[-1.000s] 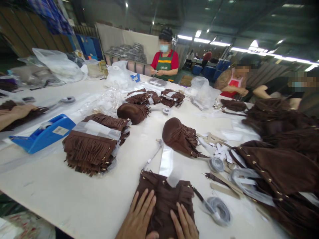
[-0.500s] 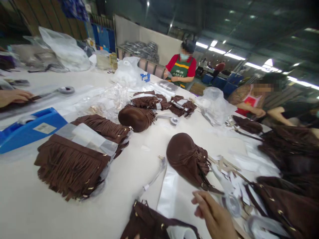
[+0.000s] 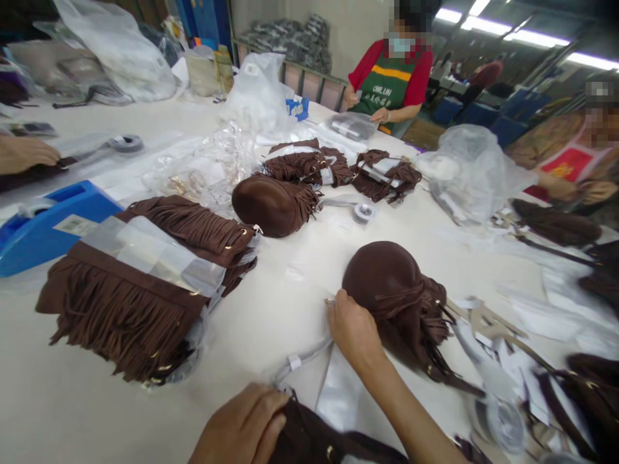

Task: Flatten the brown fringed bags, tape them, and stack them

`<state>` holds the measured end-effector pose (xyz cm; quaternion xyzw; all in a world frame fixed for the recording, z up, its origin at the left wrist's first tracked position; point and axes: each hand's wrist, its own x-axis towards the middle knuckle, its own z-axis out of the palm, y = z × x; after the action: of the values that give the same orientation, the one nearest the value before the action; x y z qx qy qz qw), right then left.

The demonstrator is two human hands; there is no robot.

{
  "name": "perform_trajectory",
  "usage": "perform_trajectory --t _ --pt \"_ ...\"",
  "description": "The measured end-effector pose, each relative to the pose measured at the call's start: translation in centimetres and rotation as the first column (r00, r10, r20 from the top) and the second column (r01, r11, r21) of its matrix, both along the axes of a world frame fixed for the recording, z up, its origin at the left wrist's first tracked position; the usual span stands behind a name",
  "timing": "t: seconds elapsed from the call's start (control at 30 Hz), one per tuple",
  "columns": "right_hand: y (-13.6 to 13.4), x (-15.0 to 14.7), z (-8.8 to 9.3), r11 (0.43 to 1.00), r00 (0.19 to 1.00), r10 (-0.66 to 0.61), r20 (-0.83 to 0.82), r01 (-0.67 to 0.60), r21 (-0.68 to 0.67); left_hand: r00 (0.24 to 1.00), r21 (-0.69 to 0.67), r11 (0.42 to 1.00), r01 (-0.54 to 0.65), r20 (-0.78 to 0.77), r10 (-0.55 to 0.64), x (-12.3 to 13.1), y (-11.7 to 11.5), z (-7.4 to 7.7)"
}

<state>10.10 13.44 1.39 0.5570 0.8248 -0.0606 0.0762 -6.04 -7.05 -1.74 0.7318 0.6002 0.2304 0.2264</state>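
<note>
At the bottom edge lies a dark brown bag (image 3: 314, 428) with gold eyelets, partly out of view. My left hand (image 3: 246, 422) is closed on its left end, fingers curled over the edge. From there a strap wrapped in pale plastic (image 3: 309, 354) runs up the table, with a small white tag around it. My right hand (image 3: 355, 328) pinches the strap's far end, where a small metal clip shows at the fingertips. Just right of that hand rests a rounded brown fringed bag (image 3: 382, 277). A clear plastic sheet (image 3: 338, 386) lies under my right forearm.
Stacked fringed bags (image 3: 126, 303) with plastic bands sit left, near a blue tape dispenser (image 3: 58, 225). Another person's hand (image 3: 26, 154) is at the left edge. More brown bags (image 3: 275, 203), a tape roll (image 3: 362, 212) and plastic bags (image 3: 474, 167) lie beyond. Two co-workers stand across the table.
My right hand has moved left and forward from beside the rounded bag to the strap's end and closed on it. My left hand has come into fuller view on the bag. The view has shifted.
</note>
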Motion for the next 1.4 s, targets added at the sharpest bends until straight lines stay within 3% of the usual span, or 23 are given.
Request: perform_trajectory --t 0.1,0.2,0.27,0.33,0.4,0.5,0.57,0.63,0.87,1.0,1.07,1.17,1.4 --pt "-0.3 0.5 1.0 0.998 0.978 -0.039 -0.203 0.046 0.032 0.981 0.072 0.985 -0.158 -0.102 0.165 1.7 3.8 1.3" --pt "-0.7 1.1 2.7 0.991 0.871 -0.119 -0.476 0.130 -0.011 0.978 -0.023 0.987 -0.161 -0.138 0.156 3.2 6.7 1.5" --pt "-0.6 1.8 4.1 0.975 0.738 -0.224 -0.637 0.162 -0.155 0.985 -0.119 0.980 -0.161 -0.074 0.153 3.4 7.5 1.2" --pt "-0.2 2.8 5.4 0.928 0.597 -0.341 -0.726 0.090 -0.362 0.977 -0.205 0.961 -0.184 0.068 0.202 3.0 7.9 0.8" --pt "0.2 4.1 6.4 0.830 0.511 -0.427 -0.746 -0.106 -0.548 0.930 -0.293 0.936 -0.193 0.250 0.270 2.3 8.0 0.4" --pt "0.5 6.0 7.0 0.598 0.512 -0.491 -0.705 -0.391 -0.700 0.791 -0.424 0.892 -0.153 0.489 0.368 1.3 8.3 -0.3" --pt "0.5 6.9 6.7 0.478 0.518 -0.523 -0.676 -0.479 -0.737 0.699 -0.484 0.868 -0.109 0.584 0.413 1.0 8.6 -0.7" --pt "0.2 7.3 5.9 0.406 0.495 -0.576 -0.650 -0.518 -0.753 0.667 -0.509 0.857 -0.083 0.610 0.427 0.9 8.9 -1.0" --pt "-1.0 6.3 1.8 0.189 0.370 -0.846 -0.384 -0.465 -0.865 0.718 -0.509 0.852 -0.120 0.549 0.429 1.0 9.1 -0.8" --pt "-2.2 5.6 1.1 -0.006 0.444 -0.854 -0.271 -0.529 -0.849 0.720 -0.506 0.858 -0.085 0.565 0.404 1.0 9.2 -0.6" --pt "-2.6 5.2 1.4 -0.069 0.506 -0.822 -0.262 -0.544 -0.837 0.710 -0.510 0.859 -0.054 0.585 0.392 0.8 9.3 -0.4" --pt "-2.8 4.5 2.0 -0.036 0.525 -0.792 -0.311 -0.549 -0.835 0.669 -0.510 0.860 0.023 0.647 0.366 -0.1 9.4 0.0" --pt "-3.4 2.8 1.7 0.202 0.406 -0.798 -0.446 -0.516 -0.833 0.551 -0.486 0.827 0.282 0.788 0.275 -3.7 8.9 0.3"
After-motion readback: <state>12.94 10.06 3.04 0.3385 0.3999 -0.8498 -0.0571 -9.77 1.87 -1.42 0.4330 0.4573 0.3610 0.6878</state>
